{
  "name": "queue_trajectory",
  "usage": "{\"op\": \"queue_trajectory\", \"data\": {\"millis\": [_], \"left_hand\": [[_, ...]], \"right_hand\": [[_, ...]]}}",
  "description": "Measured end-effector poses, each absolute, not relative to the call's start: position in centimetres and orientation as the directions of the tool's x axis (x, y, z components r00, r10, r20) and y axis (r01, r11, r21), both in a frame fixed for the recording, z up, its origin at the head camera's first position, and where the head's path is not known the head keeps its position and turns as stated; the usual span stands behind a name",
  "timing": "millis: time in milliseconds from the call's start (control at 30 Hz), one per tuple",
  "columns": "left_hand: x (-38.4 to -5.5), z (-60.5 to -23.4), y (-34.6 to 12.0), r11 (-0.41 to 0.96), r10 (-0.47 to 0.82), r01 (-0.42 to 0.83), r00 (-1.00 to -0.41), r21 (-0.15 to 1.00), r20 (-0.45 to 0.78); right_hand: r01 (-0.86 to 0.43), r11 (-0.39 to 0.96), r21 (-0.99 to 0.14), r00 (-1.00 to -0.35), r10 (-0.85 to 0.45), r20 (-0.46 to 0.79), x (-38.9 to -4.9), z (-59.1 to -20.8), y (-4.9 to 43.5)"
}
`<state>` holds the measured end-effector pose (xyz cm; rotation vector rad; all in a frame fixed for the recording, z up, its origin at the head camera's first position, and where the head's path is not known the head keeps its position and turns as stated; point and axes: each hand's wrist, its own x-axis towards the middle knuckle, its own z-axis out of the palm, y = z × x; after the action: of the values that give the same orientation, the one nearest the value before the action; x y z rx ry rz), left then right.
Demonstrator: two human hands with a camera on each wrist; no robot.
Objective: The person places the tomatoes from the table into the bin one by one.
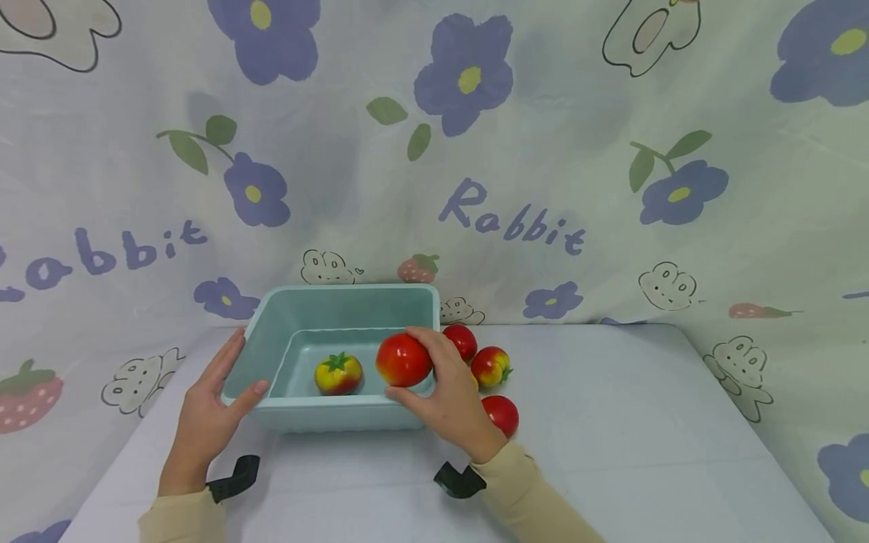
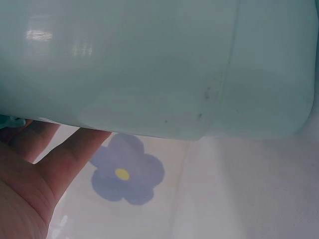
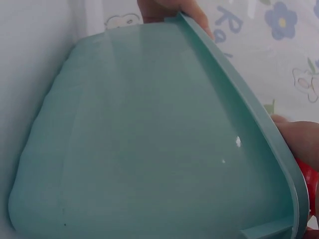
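Observation:
Over the right end of a pale blue-green plastic bin [image 1: 342,415], my right hand [image 1: 448,392] holds a shiny red tomato [image 1: 403,360] between the thumb and fingers. My left hand [image 1: 207,407] rests at the bin's left front corner, with straight fingers along the outer side and the thumb at the rim. On the bin floor lies a yellow-and-red tomato [image 1: 339,375] with green leaves on top. In the left wrist view, the bin wall [image 2: 139,69] covers part of the left hand [image 2: 35,174]. The right wrist view shows the bin's outside [image 3: 144,129] and a sliver of red.
Right of the bin lie more tomatoes: a red one [image 1: 462,342] at the back, a red-and-yellow one [image 1: 490,367], and a red one [image 1: 501,415] partly behind the right hand. White cloth covers the table [image 1: 624,422]. A printed curtain [image 1: 543,151] hangs behind.

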<state>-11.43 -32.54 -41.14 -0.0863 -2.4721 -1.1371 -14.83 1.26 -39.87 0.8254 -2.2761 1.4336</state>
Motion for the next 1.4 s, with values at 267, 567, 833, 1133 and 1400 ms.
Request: {"op": "queue_trajectory", "data": {"millis": [267, 567, 833, 1133, 1400], "left_hand": [[-11.4, -41.1, -32.5, 0.665, -0.112, 0.23, -0.91, 0.711, 0.399], [-11.3, -41.2, -32.4, 0.663, -0.116, 0.218, -0.915, 0.716, 0.386], [-11.3, -41.3, -32.5, 0.668, -0.108, 0.236, -0.908, 0.706, 0.406], [-11.4, -41.2, -32.5, 0.666, -0.113, 0.231, -0.909, 0.709, 0.402], [-11.3, -41.1, -32.4, 0.667, -0.114, 0.228, -0.91, 0.71, 0.399]], "right_hand": [[-0.589, 0.38, -0.713, -0.808, -0.309, 0.502, -14.6, -39.7, 1.2], [-0.576, 0.338, -0.745, -0.816, -0.292, 0.499, -14.5, -39.7, 1.7], [-0.578, 0.306, -0.757, -0.815, -0.265, 0.515, -14.5, -39.3, 3.1], [-0.57, 0.375, -0.731, -0.822, -0.254, 0.511, -14.2, -39.6, 5.4], [-0.563, 0.415, -0.715, -0.825, -0.235, 0.514, -13.7, -40.1, 7.3]]}}
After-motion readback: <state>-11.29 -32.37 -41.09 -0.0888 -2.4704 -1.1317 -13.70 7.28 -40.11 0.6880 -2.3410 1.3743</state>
